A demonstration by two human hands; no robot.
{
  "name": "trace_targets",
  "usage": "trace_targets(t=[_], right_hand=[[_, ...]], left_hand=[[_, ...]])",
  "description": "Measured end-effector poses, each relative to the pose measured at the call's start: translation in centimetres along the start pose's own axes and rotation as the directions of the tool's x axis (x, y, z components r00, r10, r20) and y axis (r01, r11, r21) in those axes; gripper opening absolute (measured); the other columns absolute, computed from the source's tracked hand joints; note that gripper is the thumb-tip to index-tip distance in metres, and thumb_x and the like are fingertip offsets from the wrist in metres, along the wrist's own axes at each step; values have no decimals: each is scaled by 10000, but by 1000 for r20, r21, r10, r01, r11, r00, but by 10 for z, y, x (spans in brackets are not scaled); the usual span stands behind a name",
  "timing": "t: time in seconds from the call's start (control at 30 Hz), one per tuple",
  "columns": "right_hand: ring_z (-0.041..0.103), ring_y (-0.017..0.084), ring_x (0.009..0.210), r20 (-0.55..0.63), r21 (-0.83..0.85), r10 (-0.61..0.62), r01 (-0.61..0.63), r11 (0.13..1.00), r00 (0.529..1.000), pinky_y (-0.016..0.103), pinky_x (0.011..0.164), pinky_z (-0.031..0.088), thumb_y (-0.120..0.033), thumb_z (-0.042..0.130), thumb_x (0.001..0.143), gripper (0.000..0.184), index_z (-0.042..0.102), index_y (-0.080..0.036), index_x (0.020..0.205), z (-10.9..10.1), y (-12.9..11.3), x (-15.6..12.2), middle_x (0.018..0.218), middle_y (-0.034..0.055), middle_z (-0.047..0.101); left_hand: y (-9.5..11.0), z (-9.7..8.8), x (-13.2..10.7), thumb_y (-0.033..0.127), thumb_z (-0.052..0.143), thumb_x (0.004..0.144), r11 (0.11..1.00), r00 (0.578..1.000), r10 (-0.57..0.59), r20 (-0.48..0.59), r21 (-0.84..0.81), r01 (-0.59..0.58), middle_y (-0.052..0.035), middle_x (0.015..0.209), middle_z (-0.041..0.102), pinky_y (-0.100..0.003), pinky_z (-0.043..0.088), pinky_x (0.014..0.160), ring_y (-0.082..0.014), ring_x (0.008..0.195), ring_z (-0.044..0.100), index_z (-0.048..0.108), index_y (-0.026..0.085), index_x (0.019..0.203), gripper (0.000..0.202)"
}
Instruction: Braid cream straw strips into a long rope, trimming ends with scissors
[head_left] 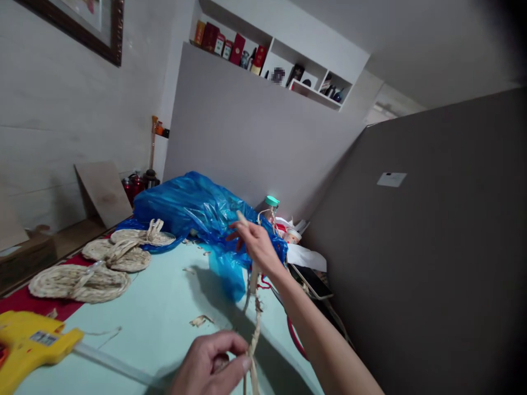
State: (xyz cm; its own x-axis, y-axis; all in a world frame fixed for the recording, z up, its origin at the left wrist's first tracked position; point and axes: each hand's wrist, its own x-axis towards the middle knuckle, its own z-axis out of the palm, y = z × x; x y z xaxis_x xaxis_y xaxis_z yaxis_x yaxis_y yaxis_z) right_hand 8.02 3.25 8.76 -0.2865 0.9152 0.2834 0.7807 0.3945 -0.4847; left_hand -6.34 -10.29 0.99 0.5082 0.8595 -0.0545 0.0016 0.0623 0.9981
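Observation:
My left hand is low in the view, its fingers pinched round a pale straw strand. The strand runs up from that pinch to my right hand, which is raised over the table's far side and closed on the strand's upper end in front of a blue plastic bag. The strand hangs twisted and frayed between the two hands, above the light green table top.
Woven straw discs lie at the table's left on a red cloth. A yellow glue gun sits at the near left edge. A bottle with a teal cap, cups and papers crowd the far right corner. A grey partition stands at the right.

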Motion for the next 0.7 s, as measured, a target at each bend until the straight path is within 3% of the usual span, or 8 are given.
trace_targets(t=[0.03,0.07,0.13,0.2,0.27,0.37,0.53,0.7], right_hand=[[497,121,538,-33,168,21,-15,986,999,236,484,378,-426,111,1024,529,554,-166,1151,-9,-2,-13,873,68,660],[397,105,483,-55,462,61,-29,886,997,227,440,313,-458,179,1009,502,562,-155,1127,-17,-4,-27,819,58,638],[282,88,481,-28,863,117,-35,504,993,210,430,242,-448,363,951,397,595,-141,1049,-27,-6,-56,746,33,586],[296,88,525,9,983,141,-34,179,990,203,465,265,-385,460,894,328,629,-121,992,-31,-4,-84,751,38,571],[356,104,579,23,999,176,-30,38,984,210,510,320,-330,463,860,310,652,-106,964,-30,0,-106,791,63,584],[422,135,646,29,1000,217,-30,1,976,242,586,397,-265,444,799,291,655,-121,937,-27,10,-127,871,92,615],[491,159,752,91,977,216,-129,172,972,271,703,454,-175,523,697,239,628,-172,912,-24,20,-141,1006,85,644],[531,126,735,244,947,103,-260,191,964,234,673,425,-213,711,731,195,647,-160,907,-19,11,-146,870,26,608]], left_hand=[[2,0,0,438,640,715,999,1000,-20,-15,-51,19,32,619,498,-244,329,584,-121,577,416,653,168,688,271],[5,1,-1,446,655,708,995,999,-29,-36,-96,25,25,617,528,-243,352,604,-132,600,455,650,167,691,279],[8,1,-2,453,682,694,991,995,-19,-100,-131,6,9,638,575,-241,386,635,-149,650,507,655,166,681,289],[12,2,-3,446,696,696,995,985,-36,-170,-101,19,21,629,560,-223,371,583,-129,611,482,664,170,687,278],[14,2,-4,439,708,697,995,973,-76,-218,-73,62,35,614,538,-209,315,498,-103,538,427,668,175,721,268],[16,2,-6,445,724,697,990,960,-133,-245,-80,116,35,615,548,-202,251,430,-85,466,391,671,179,788,286],[16,0,-4,434,757,688,987,944,-154,-292,-87,134,9,656,599,-197,250,396,-84,440,422,682,185,842,302],[15,-2,-1,490,750,696,984,935,-175,-309,-30,174,32,612,539,-185,199,406,-64,442,347,665,177,848,358]])
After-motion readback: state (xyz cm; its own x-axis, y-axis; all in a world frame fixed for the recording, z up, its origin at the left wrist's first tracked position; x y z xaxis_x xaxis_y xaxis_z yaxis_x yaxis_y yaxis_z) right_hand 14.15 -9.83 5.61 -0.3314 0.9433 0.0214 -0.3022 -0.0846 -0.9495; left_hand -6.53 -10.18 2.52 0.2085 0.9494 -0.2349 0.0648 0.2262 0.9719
